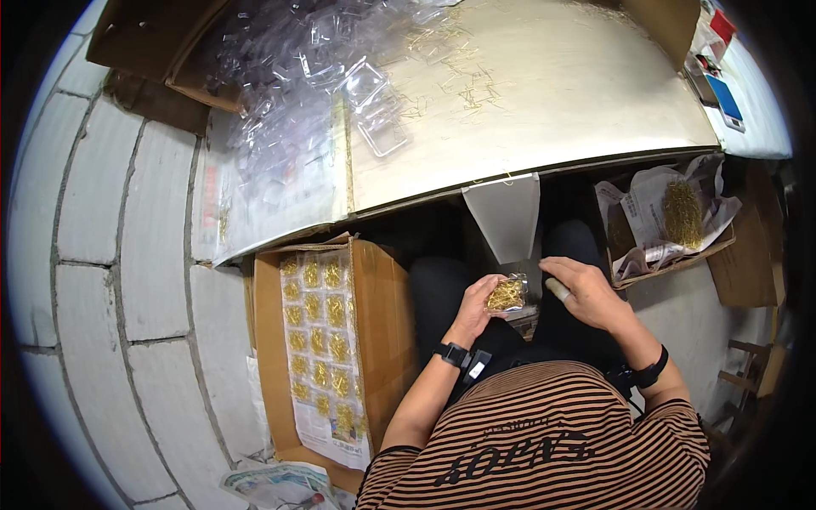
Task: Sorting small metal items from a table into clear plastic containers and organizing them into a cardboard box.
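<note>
Over my lap, my left hand (474,310) is closed on a small clear plastic box (507,294) filled with thin gold-coloured metal pins. To the right of it, apart from the box, my right hand (588,293) has its fingers stretched out with nothing visible in them. A pale covering wraps one of its fingers. Between my knees, a white tapering chute (507,212) hangs down from the table edge, its lower end just beyond the box. A few gold pins lie at the chute's top.
A pale tabletop (544,110) with scattered gold pins spreads ahead. Empty clear boxes (293,93) heap at its left. A cardboard carton (387,331) beside my left leg holds rows of filled boxes. At right, a paper-lined box (629,221) contains loose pins. A blue-screened device (724,98) lies far right.
</note>
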The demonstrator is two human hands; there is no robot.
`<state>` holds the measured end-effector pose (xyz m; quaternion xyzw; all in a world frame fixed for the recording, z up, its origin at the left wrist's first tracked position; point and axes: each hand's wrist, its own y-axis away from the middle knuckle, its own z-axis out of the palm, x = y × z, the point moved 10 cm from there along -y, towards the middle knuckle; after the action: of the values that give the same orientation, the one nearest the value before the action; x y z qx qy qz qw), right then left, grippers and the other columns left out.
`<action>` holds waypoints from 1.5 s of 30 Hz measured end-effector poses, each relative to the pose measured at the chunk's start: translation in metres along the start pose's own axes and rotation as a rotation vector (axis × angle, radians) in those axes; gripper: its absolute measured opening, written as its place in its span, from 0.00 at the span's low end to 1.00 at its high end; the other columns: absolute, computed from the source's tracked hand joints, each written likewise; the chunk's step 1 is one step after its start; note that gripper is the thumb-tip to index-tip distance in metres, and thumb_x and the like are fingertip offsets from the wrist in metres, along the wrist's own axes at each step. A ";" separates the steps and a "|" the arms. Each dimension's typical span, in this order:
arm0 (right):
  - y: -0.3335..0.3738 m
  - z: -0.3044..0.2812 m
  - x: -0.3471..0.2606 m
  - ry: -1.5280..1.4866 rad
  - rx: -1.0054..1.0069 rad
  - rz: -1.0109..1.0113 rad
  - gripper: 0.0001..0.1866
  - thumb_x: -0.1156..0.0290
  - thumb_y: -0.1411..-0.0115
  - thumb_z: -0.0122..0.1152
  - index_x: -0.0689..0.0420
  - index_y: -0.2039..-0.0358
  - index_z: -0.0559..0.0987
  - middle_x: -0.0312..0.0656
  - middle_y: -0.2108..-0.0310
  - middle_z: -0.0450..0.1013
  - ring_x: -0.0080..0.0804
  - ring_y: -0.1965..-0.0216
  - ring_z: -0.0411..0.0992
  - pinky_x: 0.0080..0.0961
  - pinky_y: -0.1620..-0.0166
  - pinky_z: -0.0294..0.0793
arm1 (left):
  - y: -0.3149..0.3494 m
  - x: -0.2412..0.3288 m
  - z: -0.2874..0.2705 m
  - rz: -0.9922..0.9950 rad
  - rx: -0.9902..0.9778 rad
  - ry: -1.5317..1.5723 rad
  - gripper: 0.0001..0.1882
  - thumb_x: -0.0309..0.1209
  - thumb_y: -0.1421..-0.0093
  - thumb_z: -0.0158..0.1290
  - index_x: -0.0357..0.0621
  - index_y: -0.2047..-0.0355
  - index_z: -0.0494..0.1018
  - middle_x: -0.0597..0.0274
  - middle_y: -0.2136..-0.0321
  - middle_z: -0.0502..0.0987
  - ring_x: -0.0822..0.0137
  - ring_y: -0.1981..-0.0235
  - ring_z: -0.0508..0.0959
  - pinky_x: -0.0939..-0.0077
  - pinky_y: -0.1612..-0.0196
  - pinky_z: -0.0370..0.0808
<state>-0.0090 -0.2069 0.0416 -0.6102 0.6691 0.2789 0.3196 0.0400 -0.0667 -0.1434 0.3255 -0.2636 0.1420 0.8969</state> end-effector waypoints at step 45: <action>-0.020 0.031 0.049 -0.797 0.268 0.355 0.05 0.76 0.44 0.61 0.65 0.71 0.75 0.34 0.79 0.71 0.14 0.79 0.66 0.14 0.76 0.66 | 0.037 0.075 0.075 0.393 0.128 0.003 0.14 0.36 0.32 0.41 0.37 0.55 0.68 0.57 0.62 0.76 0.68 0.66 0.80 0.74 0.72 0.84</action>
<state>0.0116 -0.2165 -0.0160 -0.2844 0.6182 0.4535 0.5755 0.0571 -0.0821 -0.0337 0.3240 -0.3111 0.3313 0.8297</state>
